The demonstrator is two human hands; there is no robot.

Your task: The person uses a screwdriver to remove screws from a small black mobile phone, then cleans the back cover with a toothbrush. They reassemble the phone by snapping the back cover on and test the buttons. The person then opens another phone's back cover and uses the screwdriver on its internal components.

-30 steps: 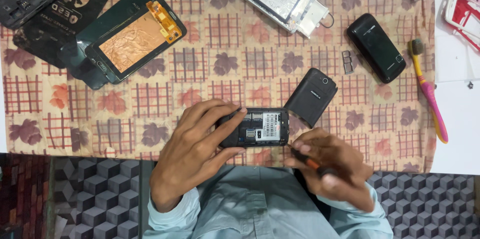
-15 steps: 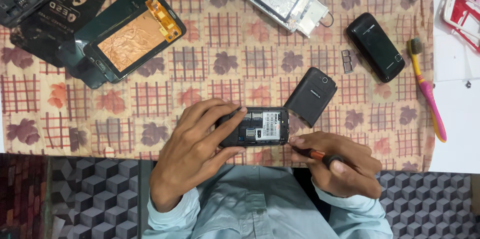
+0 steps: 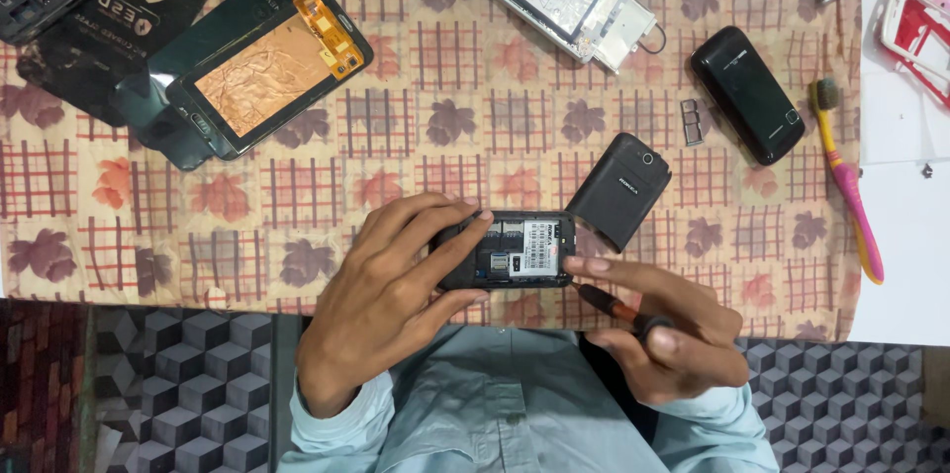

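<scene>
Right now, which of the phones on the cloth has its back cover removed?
The small black phone held between both hands; its inside and white label show, while the other black phone stays closed.

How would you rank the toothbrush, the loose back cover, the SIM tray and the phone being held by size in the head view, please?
1. Toothbrush, the longest.
2. Phone and back cover: too alike to rank, and the left hand hides part of the phone.
3. SIM tray, clearly smallest.

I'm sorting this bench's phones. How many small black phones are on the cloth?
2: one opened phone gripped by the left hand near the cloth's front edge, one closed phone lying upper right. Others may sit outside the frame.
</scene>
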